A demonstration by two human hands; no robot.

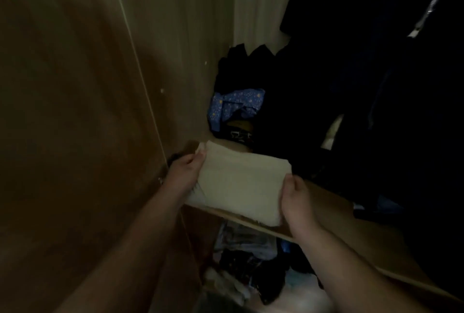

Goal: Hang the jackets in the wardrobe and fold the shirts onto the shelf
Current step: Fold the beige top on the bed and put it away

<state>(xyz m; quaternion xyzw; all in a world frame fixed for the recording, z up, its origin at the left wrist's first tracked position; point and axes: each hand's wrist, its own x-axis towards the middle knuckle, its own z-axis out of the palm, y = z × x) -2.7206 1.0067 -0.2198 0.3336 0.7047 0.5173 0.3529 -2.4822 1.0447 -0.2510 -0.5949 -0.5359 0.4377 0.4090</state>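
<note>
Wardrobe shelf [326,202]: folded shirt [238,184] (cream) flat, long axis left-right.

My left hand [184,170] and right hand [297,202] were bare, forearms uncovered, with no sleeves in view.

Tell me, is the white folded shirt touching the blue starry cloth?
Apart. The head view shows bare shelf between the folded white shirt and the blue starry cloth.

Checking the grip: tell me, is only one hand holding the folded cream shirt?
No, the left hand and right hand grip opposite ends of the folded cream shirt.
</note>
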